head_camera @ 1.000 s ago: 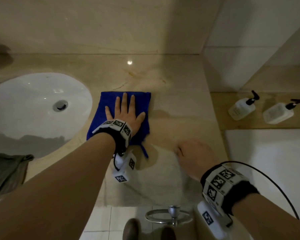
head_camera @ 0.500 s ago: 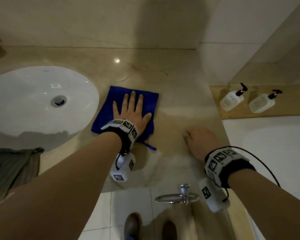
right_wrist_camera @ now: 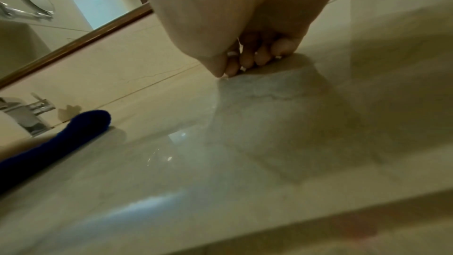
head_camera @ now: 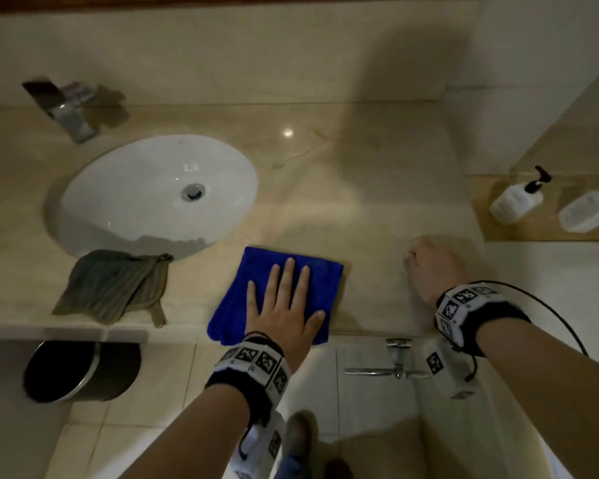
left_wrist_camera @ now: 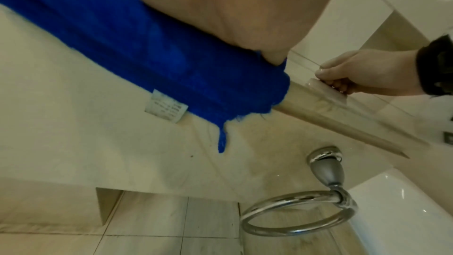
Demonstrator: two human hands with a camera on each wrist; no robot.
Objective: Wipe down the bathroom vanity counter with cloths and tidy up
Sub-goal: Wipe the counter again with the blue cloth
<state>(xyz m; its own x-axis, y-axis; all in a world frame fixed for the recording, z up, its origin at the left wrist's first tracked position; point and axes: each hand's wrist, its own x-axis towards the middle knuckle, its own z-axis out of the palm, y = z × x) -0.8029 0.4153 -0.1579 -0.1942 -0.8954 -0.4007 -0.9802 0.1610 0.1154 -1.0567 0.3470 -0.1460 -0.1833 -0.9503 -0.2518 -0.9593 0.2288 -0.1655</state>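
A folded blue cloth (head_camera: pixel 291 271) lies on the beige marble counter (head_camera: pixel 360 202) at its front edge, right of the sink. Its near edge and label hang over the edge in the left wrist view, blue cloth (left_wrist_camera: pixel 171 55). My left hand (head_camera: pixel 284 305) presses flat on it with straight, spread fingers. My right hand (head_camera: pixel 429 267) rests on the counter further right, fingers curled under, holding nothing; the right wrist view shows the curled fingertips (right_wrist_camera: pixel 245 61) touching the stone. A crumpled grey-green cloth (head_camera: pixel 115 285) lies at the front edge, below the sink.
The white oval sink (head_camera: pixel 159 191) is set in the counter at left, with a faucet (head_camera: pixel 66 108) behind it. Two pump bottles (head_camera: pixel 516 202) stand on a ledge at far right. A chrome towel ring (left_wrist_camera: pixel 294 216) hangs below the counter front, a dark bin (head_camera: pixel 80 371) underneath.
My left hand has dragged the blue cloth back toward me, from mid-counter to the front edge. My right hand stays curled on the counter.
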